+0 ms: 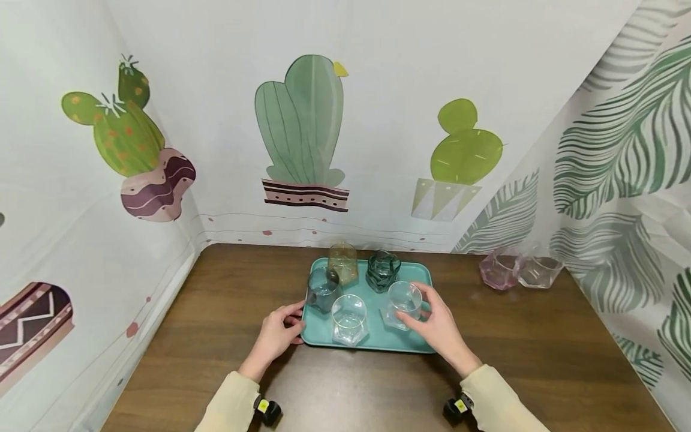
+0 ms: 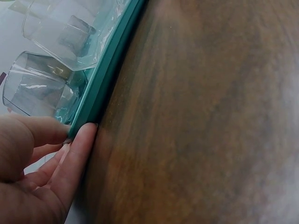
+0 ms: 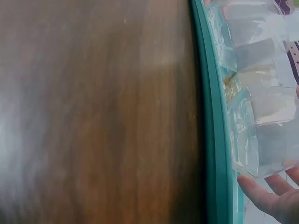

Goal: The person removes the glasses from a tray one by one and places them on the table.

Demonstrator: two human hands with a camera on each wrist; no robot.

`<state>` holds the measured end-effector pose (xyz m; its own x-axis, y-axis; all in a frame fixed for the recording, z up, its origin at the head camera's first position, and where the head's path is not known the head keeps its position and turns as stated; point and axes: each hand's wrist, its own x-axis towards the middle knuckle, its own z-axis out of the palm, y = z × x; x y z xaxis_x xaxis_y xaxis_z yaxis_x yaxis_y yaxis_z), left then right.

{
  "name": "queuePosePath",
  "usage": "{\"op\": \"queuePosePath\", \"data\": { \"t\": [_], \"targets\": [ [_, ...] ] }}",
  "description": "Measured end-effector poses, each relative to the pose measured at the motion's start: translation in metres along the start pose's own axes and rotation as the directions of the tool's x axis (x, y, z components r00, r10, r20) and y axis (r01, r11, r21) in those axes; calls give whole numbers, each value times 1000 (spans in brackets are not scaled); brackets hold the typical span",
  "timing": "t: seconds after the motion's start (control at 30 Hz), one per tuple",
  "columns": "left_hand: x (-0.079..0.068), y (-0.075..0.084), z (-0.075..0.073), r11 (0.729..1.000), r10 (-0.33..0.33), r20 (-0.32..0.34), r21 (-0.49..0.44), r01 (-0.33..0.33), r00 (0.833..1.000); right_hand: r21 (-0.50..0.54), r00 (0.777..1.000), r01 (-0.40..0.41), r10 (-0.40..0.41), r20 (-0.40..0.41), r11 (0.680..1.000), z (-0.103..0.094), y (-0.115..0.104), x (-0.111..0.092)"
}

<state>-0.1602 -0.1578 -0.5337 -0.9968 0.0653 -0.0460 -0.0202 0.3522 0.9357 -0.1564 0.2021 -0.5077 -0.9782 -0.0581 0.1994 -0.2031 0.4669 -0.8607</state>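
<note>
Turquoise rectangular tray (image 1: 318, 329) with rounded corners lies on a brown wooden table (image 1: 513, 348). The left hand (image 1: 277, 333), fingers bent inward, grips its left rim; the right hand (image 1: 439, 327), thumb and fingers parted, holds a clear, faceted-base glass tumbler (image 1: 405, 300) at the tray's right side. Also on it are a second clear tumbler (image 1: 349, 318), a smoky blue-grey glass (image 1: 323, 291), an amber glass (image 1: 342, 264) and a dark green glass (image 1: 382, 273).

Several parts were cropped, covered or blurred.
In the head view, the bottom edge cut off both cream fabric sleeves (image 1: 232, 403), and the smoky blue-grey glass tumbler (image 1: 321, 295) overlapped the lower left of the amber glass tumbler (image 1: 345, 257). Picture edges cropped the left hand (image 2: 39, 170) and the right hand (image 3: 275, 201) in their wrist views, along with the teal rectangular tray (image 1: 375, 333); the brown wooden bench (image 3: 117, 112) was blurred there.
</note>
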Motion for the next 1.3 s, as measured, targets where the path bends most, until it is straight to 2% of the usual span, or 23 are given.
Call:
{"op": "queuePosePath", "data": {
  "t": [0.27, 0.63, 0.77, 0.93, 1.3],
  "targets": [
    [-1, 0, -1, 1000, -2, -8, 2, 2, 1000, -45, 999, 6, -8, -42, 999, -20, 9, 0],
    [0, 1, 0, 1000, -4, -6, 6, 4, 1000, -28, 988, 37, -41, -146, 999, -59, 23, 11],
    [0, 2, 0, 1000, -1, -4, 10, 1, 1000, -26, 983, 19, -23, -180, 999, -72, 27, 16],
    [1, 2, 1, 1000, 2, -3, 10, -2, 1000, -92, 973, -23, 1, -231, 996, -83, 31, 23],
    [-1, 3, 1, 1000, -2, 5, 11, 2, 1000, -124, 950, -136, 94, -297, 983, -89, 50, 40]
  ]
}}
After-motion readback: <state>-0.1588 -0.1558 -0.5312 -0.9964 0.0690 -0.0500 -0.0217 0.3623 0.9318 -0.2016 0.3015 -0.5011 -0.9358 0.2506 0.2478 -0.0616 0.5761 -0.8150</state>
